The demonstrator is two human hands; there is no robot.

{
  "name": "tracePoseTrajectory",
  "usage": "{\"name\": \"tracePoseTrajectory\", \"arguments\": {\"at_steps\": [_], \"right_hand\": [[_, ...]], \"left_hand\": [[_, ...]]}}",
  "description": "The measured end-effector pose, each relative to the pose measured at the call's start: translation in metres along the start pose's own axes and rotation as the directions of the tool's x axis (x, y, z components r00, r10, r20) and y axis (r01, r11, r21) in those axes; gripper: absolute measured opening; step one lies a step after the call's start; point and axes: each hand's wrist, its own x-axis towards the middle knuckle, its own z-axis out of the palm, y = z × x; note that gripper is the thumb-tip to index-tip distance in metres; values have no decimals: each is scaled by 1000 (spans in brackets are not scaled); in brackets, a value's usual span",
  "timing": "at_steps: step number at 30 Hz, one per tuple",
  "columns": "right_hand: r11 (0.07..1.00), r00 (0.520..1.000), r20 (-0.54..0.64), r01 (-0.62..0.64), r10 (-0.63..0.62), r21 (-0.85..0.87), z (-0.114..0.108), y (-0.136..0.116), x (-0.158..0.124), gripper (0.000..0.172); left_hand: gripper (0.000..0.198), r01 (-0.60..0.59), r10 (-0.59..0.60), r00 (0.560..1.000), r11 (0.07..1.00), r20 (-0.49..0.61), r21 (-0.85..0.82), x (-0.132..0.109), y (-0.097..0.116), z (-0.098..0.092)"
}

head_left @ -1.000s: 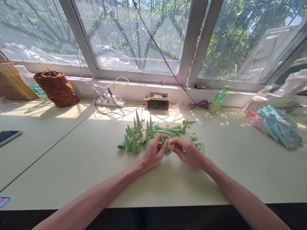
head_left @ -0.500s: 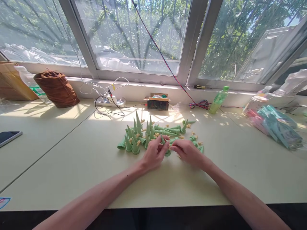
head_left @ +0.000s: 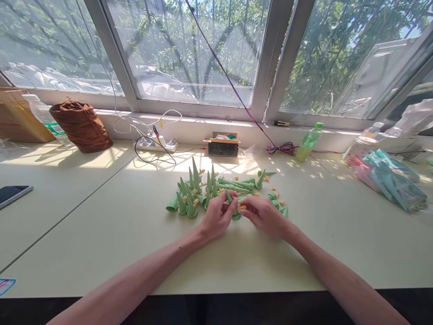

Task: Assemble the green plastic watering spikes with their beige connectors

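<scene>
My left hand (head_left: 219, 212) is closed around a green plastic spike (head_left: 236, 216) with a wide ribbed base, which stands tip up near the table's middle. Beside it my right hand (head_left: 264, 215) pinches a small yellow valve (head_left: 242, 207) against the spike's side; whether the valve sits in the spike I cannot tell. To the left, several green spikes (head_left: 191, 208) stand on their bases, some with yellow valves at their sides. Behind my hands more green spikes (head_left: 233, 186) lie flat. Loose yellow valves (head_left: 283, 203) are scattered at the right.
Along the window stand a brown cloth bag (head_left: 81, 128), a power strip (head_left: 152, 143), a small box (head_left: 223, 147) and a green bottle (head_left: 308, 142). Plastic packets (head_left: 394, 178) lie at the right. A phone (head_left: 15, 195) rests at the left on the pale table (head_left: 101, 243).
The yellow valve shows more clearly between my right fingers, whose grip has shifted slightly. My left hand holds the spike in nearly the same place.
</scene>
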Motion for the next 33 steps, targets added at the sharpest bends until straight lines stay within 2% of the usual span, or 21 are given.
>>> {"name": "tracePoseTrajectory", "arguments": {"at_steps": [3, 13, 24, 30, 33], "right_hand": [[1000, 1000, -3, 21, -21, 6, 0, 1, 0, 17], [1000, 998, 59, -17, 18, -21, 0, 3, -1, 37], [999, 999, 48, 15, -13, -31, 1, 6, 0, 46], [1000, 1000, 31, -6, 6, -26, 0, 3, 0, 45], [1000, 1000, -3, -8, 8, -4, 1, 3, 0, 32]], "left_hand": [[25, -9, 9, 1000, 1000, 0, 4, 0, 0, 0], [19, -111, 109, 994, 989, 27, 96, -2, -2, -1], [16, -166, 161, 986, 973, 40, 158, -5, -8, -2], [18, -111, 109, 994, 988, 23, 106, -3, -3, -1], [23, -37, 37, 999, 999, 6, 20, -1, 0, 0]]}}
